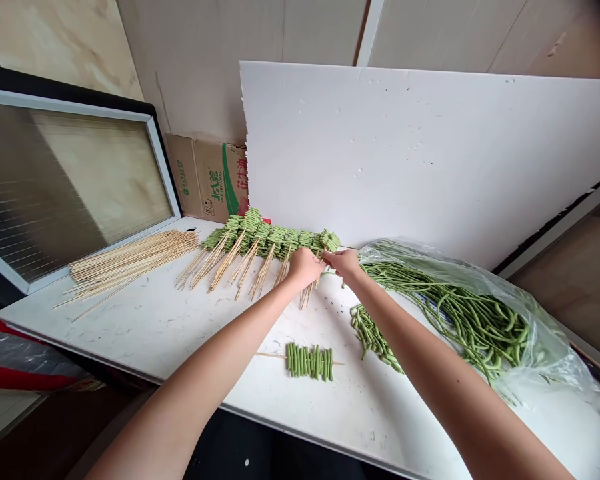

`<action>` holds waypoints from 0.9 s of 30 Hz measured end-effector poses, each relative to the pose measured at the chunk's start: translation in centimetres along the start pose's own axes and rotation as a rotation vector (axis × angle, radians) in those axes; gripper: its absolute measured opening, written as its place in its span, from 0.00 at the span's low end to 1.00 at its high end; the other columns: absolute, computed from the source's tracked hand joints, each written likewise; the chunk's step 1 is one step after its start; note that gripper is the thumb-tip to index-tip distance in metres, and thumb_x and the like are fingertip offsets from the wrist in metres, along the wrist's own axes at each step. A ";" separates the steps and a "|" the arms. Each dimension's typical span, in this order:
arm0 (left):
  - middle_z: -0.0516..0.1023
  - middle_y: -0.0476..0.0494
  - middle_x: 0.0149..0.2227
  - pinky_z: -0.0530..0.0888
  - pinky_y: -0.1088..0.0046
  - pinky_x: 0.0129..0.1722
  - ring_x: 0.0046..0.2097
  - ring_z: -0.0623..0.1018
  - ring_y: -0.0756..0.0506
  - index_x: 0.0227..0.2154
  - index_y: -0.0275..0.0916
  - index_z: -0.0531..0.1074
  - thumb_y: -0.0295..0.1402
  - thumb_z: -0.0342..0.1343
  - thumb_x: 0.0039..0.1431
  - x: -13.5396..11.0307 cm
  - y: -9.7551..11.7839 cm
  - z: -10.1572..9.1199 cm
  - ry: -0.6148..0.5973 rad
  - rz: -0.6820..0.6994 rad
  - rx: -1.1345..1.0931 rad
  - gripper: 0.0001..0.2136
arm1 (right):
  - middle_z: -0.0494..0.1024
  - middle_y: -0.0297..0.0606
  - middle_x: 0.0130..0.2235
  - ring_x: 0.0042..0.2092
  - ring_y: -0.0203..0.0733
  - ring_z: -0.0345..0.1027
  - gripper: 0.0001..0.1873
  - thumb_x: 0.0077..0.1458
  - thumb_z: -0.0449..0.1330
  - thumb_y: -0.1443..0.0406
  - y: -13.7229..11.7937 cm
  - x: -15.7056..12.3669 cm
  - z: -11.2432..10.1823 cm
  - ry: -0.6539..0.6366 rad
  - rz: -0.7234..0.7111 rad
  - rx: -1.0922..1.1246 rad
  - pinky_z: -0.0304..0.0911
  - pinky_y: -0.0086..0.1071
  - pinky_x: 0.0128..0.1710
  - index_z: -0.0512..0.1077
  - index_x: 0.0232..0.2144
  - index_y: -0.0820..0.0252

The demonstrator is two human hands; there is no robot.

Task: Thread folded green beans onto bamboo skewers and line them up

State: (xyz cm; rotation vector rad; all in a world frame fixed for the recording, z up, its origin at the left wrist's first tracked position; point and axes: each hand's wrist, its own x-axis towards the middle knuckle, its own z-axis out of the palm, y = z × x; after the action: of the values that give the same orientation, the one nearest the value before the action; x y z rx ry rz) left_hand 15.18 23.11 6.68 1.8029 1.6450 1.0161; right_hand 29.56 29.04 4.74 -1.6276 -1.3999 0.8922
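The left hand (306,267) and right hand (345,262) meet at the right end of the stacked bean skewers (277,240), fingers drawn narrowly together; I cannot tell what they pinch. Nearer the person, 1 threaded skewer (310,362) of cut green beans lies flat on the white table (180,333). Loose cut beans (371,340) lie beside the right forearm (425,347), with long beans (460,307) partly inside a clear plastic bag (545,340) farther right. Bare sticks (135,263) lie at the left, and a white board (405,153) stands behind
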 end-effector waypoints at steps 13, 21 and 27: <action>0.75 0.49 0.19 0.65 0.72 0.32 0.27 0.74 0.48 0.17 0.38 0.78 0.40 0.70 0.55 -0.6 -0.6 -0.2 -0.114 -0.073 -0.212 0.16 | 0.71 0.34 0.17 0.21 0.34 0.54 0.11 0.49 0.65 0.64 -1.4 -1.4 0.2 0.111 -0.093 -0.085 0.50 0.30 0.20 0.78 0.18 0.62; 0.78 0.47 0.22 0.70 0.73 0.30 0.26 0.78 0.47 0.37 0.31 0.82 0.30 0.76 0.46 -0.9 -0.7 -0.1 -0.117 -0.226 -0.372 0.15 | 0.70 0.35 0.14 0.22 0.37 0.58 0.16 0.51 0.63 0.65 -2.0 -1.6 0.7 0.159 -0.289 -0.340 0.54 0.32 0.26 0.73 0.13 0.60; 0.83 0.41 0.27 0.78 0.72 0.36 0.30 0.84 0.44 0.59 0.25 0.74 0.32 0.78 0.47 -1.6 -0.5 -0.4 -0.174 -0.280 -0.469 0.36 | 0.67 0.33 0.14 0.21 0.35 0.54 0.18 0.54 0.61 0.62 -1.9 -1.1 0.1 0.232 -0.352 -0.276 0.52 0.32 0.26 0.73 0.14 0.60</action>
State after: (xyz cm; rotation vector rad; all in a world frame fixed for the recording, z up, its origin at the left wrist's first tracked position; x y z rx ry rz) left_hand 14.58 21.61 6.26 1.2755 1.3652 0.9855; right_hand 28.45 28.06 6.42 -1.5548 -1.6267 0.3079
